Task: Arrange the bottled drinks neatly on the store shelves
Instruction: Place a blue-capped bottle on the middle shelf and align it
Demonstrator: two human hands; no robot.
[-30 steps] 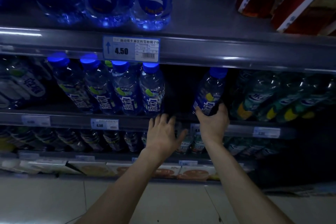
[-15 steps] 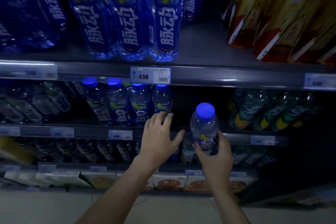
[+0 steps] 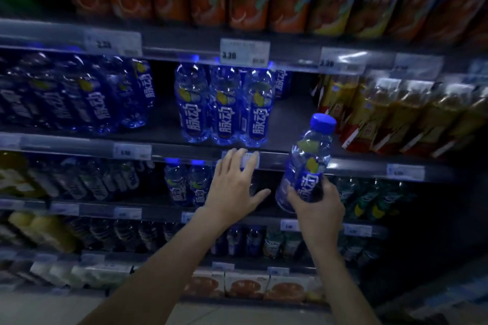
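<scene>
My right hand [image 3: 317, 203] is wrapped around the lower half of a blue-capped bottle [image 3: 306, 166], holding it tilted in front of the shelf edge [image 3: 356, 166], off any shelf. My left hand [image 3: 235, 187] is empty, fingers spread, its fingertips reaching up to the price tag [image 3: 249, 159] on that edge. Above the edge, three big blue bottles [image 3: 224, 105] stand at the front, with bare shelf floor [image 3: 293, 124] between them and the yellow tea bottles [image 3: 390, 113] to their right.
</scene>
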